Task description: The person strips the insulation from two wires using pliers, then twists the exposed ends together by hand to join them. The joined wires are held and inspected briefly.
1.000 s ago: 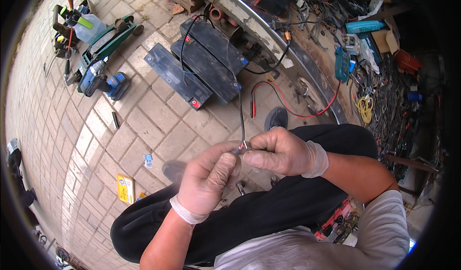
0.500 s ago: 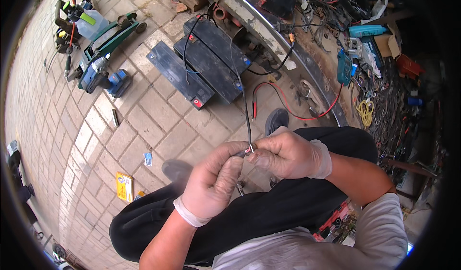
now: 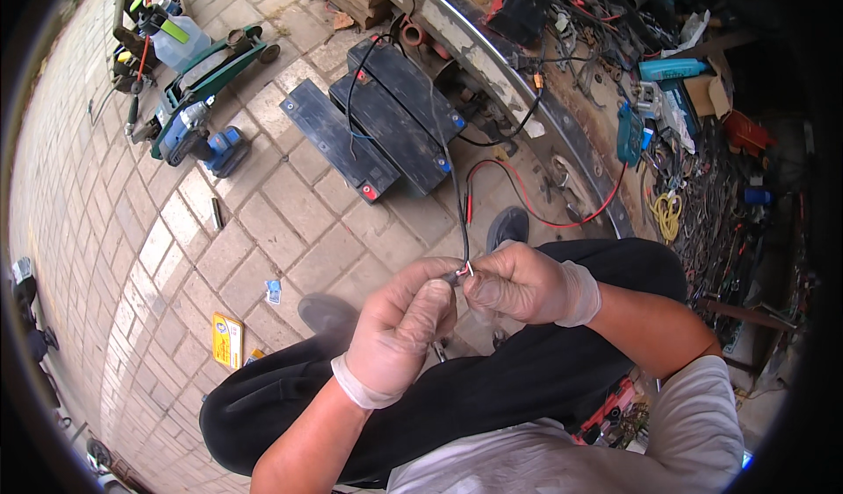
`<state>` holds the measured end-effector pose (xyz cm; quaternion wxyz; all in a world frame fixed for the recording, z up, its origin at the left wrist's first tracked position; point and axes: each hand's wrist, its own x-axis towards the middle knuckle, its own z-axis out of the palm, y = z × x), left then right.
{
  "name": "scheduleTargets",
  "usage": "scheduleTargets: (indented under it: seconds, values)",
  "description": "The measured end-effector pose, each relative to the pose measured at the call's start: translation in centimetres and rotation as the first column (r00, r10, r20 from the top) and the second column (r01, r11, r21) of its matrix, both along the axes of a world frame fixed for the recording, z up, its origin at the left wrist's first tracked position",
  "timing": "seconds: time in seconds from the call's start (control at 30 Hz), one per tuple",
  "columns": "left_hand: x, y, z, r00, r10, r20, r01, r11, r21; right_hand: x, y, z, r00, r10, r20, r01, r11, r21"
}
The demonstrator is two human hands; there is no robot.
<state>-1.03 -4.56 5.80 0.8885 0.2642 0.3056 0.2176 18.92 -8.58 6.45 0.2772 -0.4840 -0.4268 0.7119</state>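
Note:
In front of my lap, both hands wear thin see-through gloves. My left hand (image 3: 404,318) pinches a black cable (image 3: 464,230) near its end between thumb and fingers. My right hand (image 3: 531,285) meets it there, fingertips pressed together on the same cable end. Between the fingertips show a short bit of pinkish-red wire and a light, thin metallic-looking piece; the rest is hidden by the fingers. From my hands the cable runs up toward several dark batteries (image 3: 386,129) with red and blue terminals, lying on the paving.
A blue cordless power tool (image 3: 206,147) lies by a green case and a spray bottle (image 3: 180,46) at the far left. A yellow packet (image 3: 227,340) is on the bricks. Red and black test leads (image 3: 549,222) reach a teal meter (image 3: 629,134) on the cluttered bench at right.
The view has shifted slightly, so the floor things appear a little farther right. Both hands stay together on the cable end, with only small finger movement.

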Motion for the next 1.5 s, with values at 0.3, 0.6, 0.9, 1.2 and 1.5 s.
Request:
scheduleTargets:
  seconds: [0.3, 0.6, 0.9, 1.2, 1.5]
  values:
    - [-0.2, -0.1, -0.2, 0.933, -0.024, -0.358, 0.196, 0.869, 0.454, 0.5, 1.3, 1.6, 0.796, 0.047, 0.603, -0.312, 0.886, 0.343]
    - [0.2, 0.3, -0.1, 0.929, 0.026, -0.368, 0.174, 0.848, 0.5, 0.1, 1.7, 2.3, 0.876, -0.142, 0.461, -0.095, 0.886, 0.453]
    - [1.9, -0.1, -2.1, 0.896, 0.234, -0.378, 0.176, 0.594, 0.785, 0.8, -0.5, -0.3, 0.657, -0.28, 0.7, -0.171, 0.849, 0.5]
    - [4.5, 1.0, -2.4, 0.898, 0.312, -0.31, 0.095, 0.552, 0.828, 4.0, 0.8, -1.9, 0.536, -0.154, 0.83, -0.032, 0.979, 0.202]
    - [4.6, 2.0, -2.9, 0.96, 0.248, -0.127, -0.029, 0.542, 0.84, 8.2, 1.6, -9.5, 0.92, -0.316, 0.234, 0.243, 0.925, 0.294]
